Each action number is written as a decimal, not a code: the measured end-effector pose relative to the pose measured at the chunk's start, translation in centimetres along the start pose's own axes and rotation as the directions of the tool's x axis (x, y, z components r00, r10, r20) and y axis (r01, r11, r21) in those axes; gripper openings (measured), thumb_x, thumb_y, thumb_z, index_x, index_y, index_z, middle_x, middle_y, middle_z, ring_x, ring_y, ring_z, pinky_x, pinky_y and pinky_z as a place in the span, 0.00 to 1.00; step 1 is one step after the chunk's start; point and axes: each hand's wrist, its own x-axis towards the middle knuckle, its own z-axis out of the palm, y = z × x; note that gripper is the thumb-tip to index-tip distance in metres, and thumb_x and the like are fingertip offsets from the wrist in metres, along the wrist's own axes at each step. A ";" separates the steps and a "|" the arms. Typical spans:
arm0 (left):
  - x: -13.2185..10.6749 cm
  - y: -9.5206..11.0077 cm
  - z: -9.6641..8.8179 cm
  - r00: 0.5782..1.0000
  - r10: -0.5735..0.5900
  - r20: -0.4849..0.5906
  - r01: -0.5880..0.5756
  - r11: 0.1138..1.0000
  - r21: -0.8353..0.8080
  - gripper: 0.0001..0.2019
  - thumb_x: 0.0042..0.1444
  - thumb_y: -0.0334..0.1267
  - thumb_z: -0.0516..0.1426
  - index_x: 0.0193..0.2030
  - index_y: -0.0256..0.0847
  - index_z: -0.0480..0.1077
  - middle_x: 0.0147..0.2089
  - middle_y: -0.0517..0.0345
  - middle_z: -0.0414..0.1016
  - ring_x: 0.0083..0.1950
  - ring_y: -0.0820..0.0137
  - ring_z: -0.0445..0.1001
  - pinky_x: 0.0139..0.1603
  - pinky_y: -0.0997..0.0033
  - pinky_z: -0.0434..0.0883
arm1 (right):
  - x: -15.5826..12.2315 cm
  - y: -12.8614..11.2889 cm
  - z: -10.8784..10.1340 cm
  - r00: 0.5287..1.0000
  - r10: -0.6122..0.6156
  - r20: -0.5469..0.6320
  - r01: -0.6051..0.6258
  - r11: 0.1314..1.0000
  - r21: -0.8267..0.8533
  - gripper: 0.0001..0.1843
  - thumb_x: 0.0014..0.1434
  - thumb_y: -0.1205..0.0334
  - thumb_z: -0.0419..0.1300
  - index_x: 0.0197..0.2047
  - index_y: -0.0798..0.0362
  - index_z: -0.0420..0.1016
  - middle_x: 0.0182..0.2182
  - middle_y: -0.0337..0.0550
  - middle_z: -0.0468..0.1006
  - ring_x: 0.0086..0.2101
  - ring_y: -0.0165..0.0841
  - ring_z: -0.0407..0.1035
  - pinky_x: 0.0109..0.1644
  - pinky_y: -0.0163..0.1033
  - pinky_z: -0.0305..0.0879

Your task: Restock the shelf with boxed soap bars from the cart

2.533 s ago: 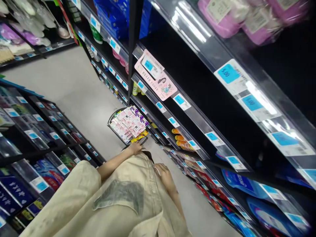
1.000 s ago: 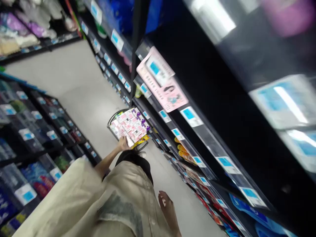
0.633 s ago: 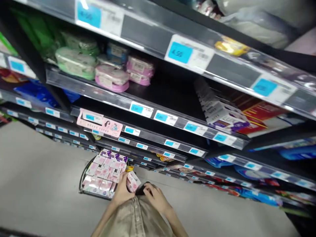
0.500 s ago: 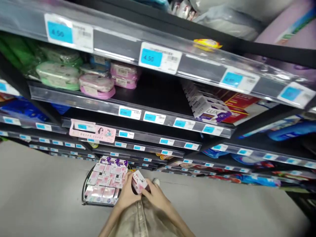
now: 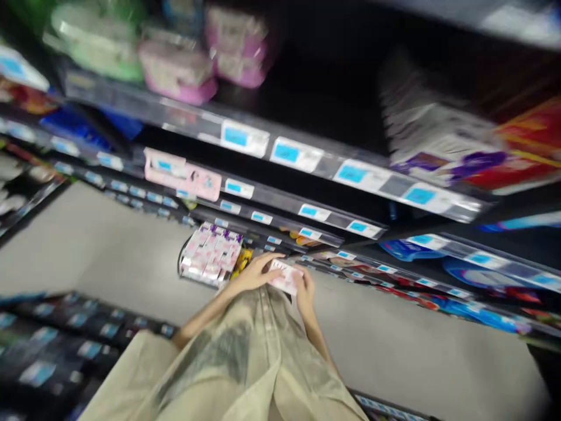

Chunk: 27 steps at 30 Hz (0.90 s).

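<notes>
Between my two hands, in front of my body, is a white and pink LUX soap box point(image 5: 284, 282). My left hand point(image 5: 258, 272) is closed on its left side, the fingers reaching over the top edge. On the right side my right hand point(image 5: 305, 286) grips the same box. Left of my hands, low over the floor, stands a black-framed carrier point(image 5: 180, 264) packed with several pink and white soap boxes point(image 5: 208, 251), purple ones along the far edge. A yellow thing point(image 5: 243, 262), too blurred to name, shows between the carrier and my left wrist.
Shelves with blue price tags point(image 5: 287, 153) rise before me. White and purple LUX boxes point(image 5: 442, 146) stand on an upper shelf at right, pink and green soap dishes point(image 5: 175, 70) at left. Another shelf unit point(image 5: 79, 345) is behind me at lower left. Grey floor point(image 5: 127, 245) lies between.
The view has tilted down and swung, so shelves and carrier sit differently in it. The soap box has turned in my hands and lies more level; both hands still hold it.
</notes>
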 end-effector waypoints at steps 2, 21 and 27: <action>-0.6 -0.1 0.4 0.999 0.005 0.036 -0.003 0.999 -0.045 0.26 0.66 0.50 0.64 0.66 0.42 0.73 0.61 0.47 0.80 0.59 0.58 0.78 0.64 0.61 0.73 | 0.0 0.8 0.6 0.992 0.115 -0.042 -0.106 0.978 0.177 0.22 0.58 0.41 0.66 0.44 0.51 0.82 0.39 0.42 0.87 0.39 0.38 0.78 0.45 0.41 0.74; -3.5 -2.6 2.2 0.991 -0.091 -0.096 0.080 0.990 -0.113 0.29 0.61 0.57 0.69 0.60 0.39 0.72 0.38 0.56 0.83 0.39 0.65 0.80 0.40 0.70 0.71 | 1.0 -0.4 1.4 0.857 0.484 0.178 -0.514 0.774 0.371 0.18 0.61 0.44 0.65 0.40 0.51 0.80 0.31 0.35 0.85 0.29 0.32 0.77 0.31 0.34 0.72; -3.5 -2.8 1.7 0.994 -0.106 -0.036 0.099 0.984 -0.147 0.33 0.63 0.56 0.67 0.66 0.37 0.70 0.40 0.54 0.84 0.40 0.64 0.81 0.41 0.70 0.72 | 0.7 -0.1 1.5 0.857 0.497 0.136 -0.510 0.782 0.360 0.19 0.61 0.44 0.65 0.44 0.50 0.81 0.38 0.37 0.88 0.34 0.34 0.80 0.35 0.36 0.74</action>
